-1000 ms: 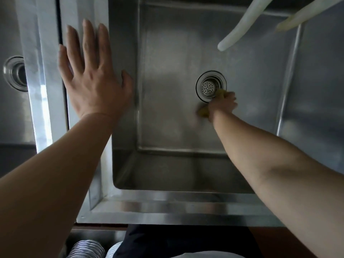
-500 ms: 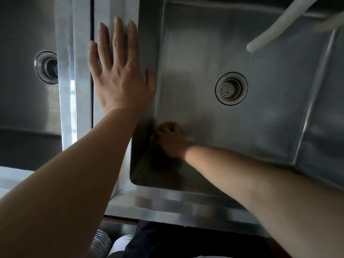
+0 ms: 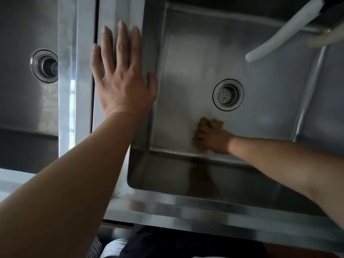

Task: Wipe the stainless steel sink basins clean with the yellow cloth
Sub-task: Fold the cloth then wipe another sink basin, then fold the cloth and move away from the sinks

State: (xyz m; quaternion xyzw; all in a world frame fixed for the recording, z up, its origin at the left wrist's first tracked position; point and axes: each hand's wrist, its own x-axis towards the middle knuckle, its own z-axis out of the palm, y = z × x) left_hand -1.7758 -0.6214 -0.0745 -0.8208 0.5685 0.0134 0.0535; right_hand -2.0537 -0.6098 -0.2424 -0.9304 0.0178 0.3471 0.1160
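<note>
Crumpled dull-yellow cloth [image 3: 204, 123] sits bunched on the floor of the right stainless steel sink basin [image 3: 270, 108], just below and left of the round perforated metal drain strainer [image 3: 228, 94], near the basin's front edge; only its upper lumps and a strip at the lower left show, the rest is hidden under the hand, colour muddy in the dim light, texture blurred. Right hand [image 3: 214, 138] covers the cloth, knuckles up, fingers [image 3: 203, 131] curled over it and gripping it against the basin floor; forearm comes in from the right across the basin. Basin metal is brushed, grey, with soft reflections and a darker reflection of the arm on the front wall. Left hand [image 3: 121, 79] lies flat on the steel divider rim [image 3: 78, 90] between the two basins, fingers straight and spread, thumb out at the basin's edge, holding nothing. Left stainless steel sink basin [image 3: 22, 108] is partly in view, with its own round metal drain [image 3: 45, 66]. A pale white curved hose-like spout [image 3: 279, 32] hangs over the right basin's top right corner, with a second pale piece [image 3: 327, 39] beside it, too cut off to identify. Front steel rim [image 3: 204, 207] runs along the bottom, dark clothing [image 3: 176, 244] below it.
</note>
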